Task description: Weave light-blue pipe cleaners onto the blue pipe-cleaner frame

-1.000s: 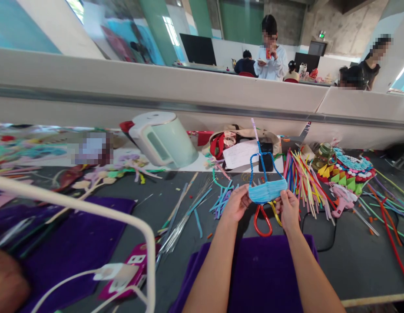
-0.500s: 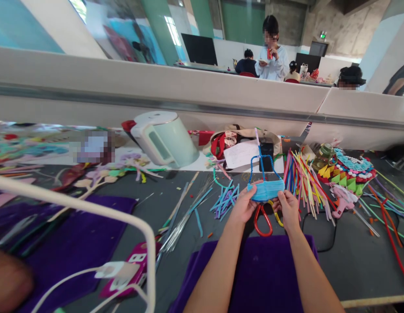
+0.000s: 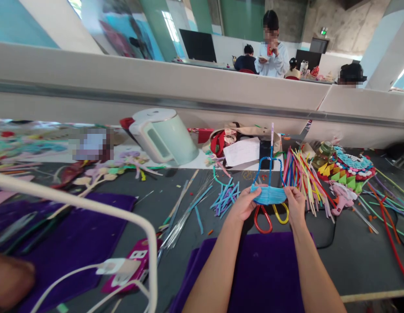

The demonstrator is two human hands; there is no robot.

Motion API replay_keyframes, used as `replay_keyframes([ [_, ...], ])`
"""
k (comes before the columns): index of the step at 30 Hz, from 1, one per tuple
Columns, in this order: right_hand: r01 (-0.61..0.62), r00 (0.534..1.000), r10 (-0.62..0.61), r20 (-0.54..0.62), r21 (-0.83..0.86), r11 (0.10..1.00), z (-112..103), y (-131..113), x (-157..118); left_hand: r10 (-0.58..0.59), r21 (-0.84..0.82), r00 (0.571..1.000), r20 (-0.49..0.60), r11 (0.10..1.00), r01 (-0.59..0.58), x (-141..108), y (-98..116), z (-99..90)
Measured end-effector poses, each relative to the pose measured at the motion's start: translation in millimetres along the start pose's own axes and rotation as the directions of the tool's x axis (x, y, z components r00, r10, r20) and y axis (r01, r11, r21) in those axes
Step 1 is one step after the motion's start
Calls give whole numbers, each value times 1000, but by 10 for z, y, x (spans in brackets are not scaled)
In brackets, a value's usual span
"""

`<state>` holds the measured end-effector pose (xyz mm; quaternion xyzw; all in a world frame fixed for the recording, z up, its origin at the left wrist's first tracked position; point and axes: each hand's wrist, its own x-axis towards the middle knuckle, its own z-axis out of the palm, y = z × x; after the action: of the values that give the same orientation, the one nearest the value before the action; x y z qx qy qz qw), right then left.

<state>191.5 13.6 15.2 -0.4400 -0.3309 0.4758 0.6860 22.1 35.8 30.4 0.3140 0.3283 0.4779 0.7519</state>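
Observation:
A light blue ribbed piece (image 3: 269, 195) made of side-by-side stems is stretched between my two hands. My left hand (image 3: 246, 203) pinches its left end, and my right hand (image 3: 295, 202) pinches its right end. Dark blue twisted stems form an arch (image 3: 270, 159) above it, with an upright stem in the middle tipped in pale lilac. Just below the piece, the red and yellow handle loops of a tool (image 3: 263, 219) lie on the dark table. A folded purple cloth (image 3: 267, 269) is beneath my forearms.
Colourful stems (image 3: 308, 180), a pink glue gun (image 3: 342, 198) and a glass jar (image 3: 324, 154) lie right. Short blue and purple pieces (image 3: 225, 198), a kettle (image 3: 166, 137) and a magenta power strip (image 3: 133, 265) are left. A white bar (image 3: 151, 261) crosses the lower left; people are beyond the partition.
The blue piece has shifted slightly right and turned, and its upright stem now leans less. My right hand has moved a little right, uncovering more of the yellow loop.

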Motion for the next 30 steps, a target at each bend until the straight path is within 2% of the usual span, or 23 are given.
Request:
replay_keyframes([
  [2, 18, 999, -19, -30, -24, 1000, -8, 11, 6, -3, -4, 1000, 2, 1000, 3, 7, -8, 2],
  [4, -16, 1000, 16, -25, -14, 1000, -12, 11, 8, -5, -3, 1000, -2, 1000, 5, 15, -13, -4],
  [9, -131, 988, 129, 90, 17, 991, 12, -4, -8, 17, -3, 999, -33, 1000, -17, 29, -15, -13],
  [16, -74, 997, 75, 32, -37, 997, 25, 48, -14, 38, -5, 999, -37, 999, -38, 33, -39, 24],
  [20, -152, 983, 148, 111, 30, 988, 24, -6, -22, 54, -28, 996, -71, 998, -56, 49, -34, -4],
  [23, -160, 977, 152, 148, 37, 986, 25, -40, -27, 84, -51, 992, -97, 995, -90, 63, -25, -38],
  [30, -59, 998, 61, 35, -49, 997, 15, 48, -4, 139, -57, 976, -168, 987, -150, 106, -73, -16],
])
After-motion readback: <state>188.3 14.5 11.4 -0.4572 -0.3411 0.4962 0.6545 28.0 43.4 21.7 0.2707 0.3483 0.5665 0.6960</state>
